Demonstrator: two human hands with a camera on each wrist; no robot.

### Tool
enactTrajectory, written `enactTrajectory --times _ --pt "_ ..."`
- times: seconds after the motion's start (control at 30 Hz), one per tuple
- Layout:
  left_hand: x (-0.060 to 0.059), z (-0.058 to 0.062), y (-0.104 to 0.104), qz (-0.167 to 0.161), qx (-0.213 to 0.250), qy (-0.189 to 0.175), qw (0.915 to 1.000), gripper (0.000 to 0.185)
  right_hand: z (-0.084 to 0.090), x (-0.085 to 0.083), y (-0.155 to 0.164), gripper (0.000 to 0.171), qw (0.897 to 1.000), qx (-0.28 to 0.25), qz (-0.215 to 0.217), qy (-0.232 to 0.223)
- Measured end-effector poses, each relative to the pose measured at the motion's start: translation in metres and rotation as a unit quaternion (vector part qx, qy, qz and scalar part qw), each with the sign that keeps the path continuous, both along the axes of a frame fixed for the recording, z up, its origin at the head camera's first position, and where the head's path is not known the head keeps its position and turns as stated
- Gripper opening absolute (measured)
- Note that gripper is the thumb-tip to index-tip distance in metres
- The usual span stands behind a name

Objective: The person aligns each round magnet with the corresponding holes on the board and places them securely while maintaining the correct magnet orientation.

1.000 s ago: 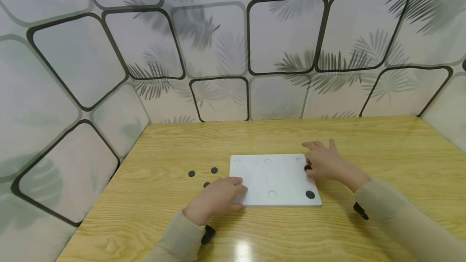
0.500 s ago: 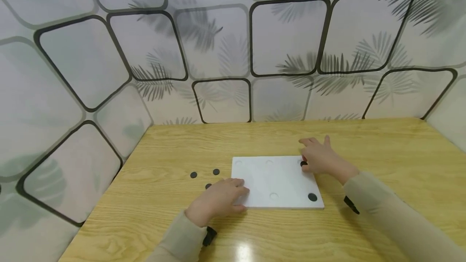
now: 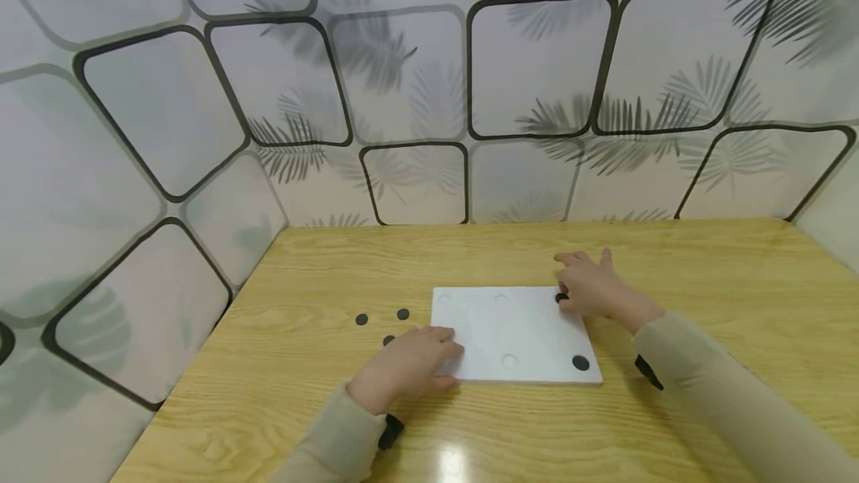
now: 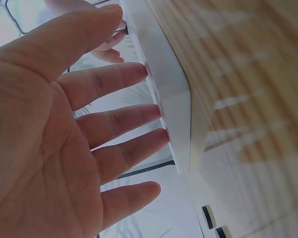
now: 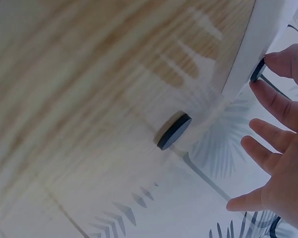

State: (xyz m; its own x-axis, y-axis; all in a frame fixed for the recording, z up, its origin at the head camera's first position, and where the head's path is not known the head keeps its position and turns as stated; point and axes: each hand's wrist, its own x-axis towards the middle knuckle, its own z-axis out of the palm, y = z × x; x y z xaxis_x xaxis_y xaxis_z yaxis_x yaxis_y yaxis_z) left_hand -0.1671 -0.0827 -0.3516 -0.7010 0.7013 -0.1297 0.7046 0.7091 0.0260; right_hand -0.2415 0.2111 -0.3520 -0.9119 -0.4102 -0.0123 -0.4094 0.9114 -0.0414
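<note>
Placing, it seems, a black disc [image 3: 561,298] on the white board [image 3: 513,332], far right, the right hand [image 3: 593,289] pinches it; the left hand [image 3: 406,364] rests relaxed, near left; seating probably wants alignment

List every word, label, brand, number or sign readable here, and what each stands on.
None: no readable text shows in any view.
The white rectangular board shows round recesses, no lettering; the black round discs look plain.
The pale leaf-printed wall shows pattern only.
The black wrist devices are too small to judge.
</note>
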Motion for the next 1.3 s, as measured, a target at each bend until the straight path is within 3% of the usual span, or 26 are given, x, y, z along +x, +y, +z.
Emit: enactTrajectory --times 0.93,1.3 --pt "-0.0024 -0.0033 0.001 0.01 -0.003 -0.011 0.9999 0.043 0.0003 -0.0026 -0.0026 0.02 0.999 0.032 0.004 -0.022" --pt "-0.0013 -0.0013 0.0008 0.009 -0.003 -0.011 0.9999 0.043 -0.0015 -0.0016 -0.0015 0.019 1.0 0.03 0.006 -0.005"
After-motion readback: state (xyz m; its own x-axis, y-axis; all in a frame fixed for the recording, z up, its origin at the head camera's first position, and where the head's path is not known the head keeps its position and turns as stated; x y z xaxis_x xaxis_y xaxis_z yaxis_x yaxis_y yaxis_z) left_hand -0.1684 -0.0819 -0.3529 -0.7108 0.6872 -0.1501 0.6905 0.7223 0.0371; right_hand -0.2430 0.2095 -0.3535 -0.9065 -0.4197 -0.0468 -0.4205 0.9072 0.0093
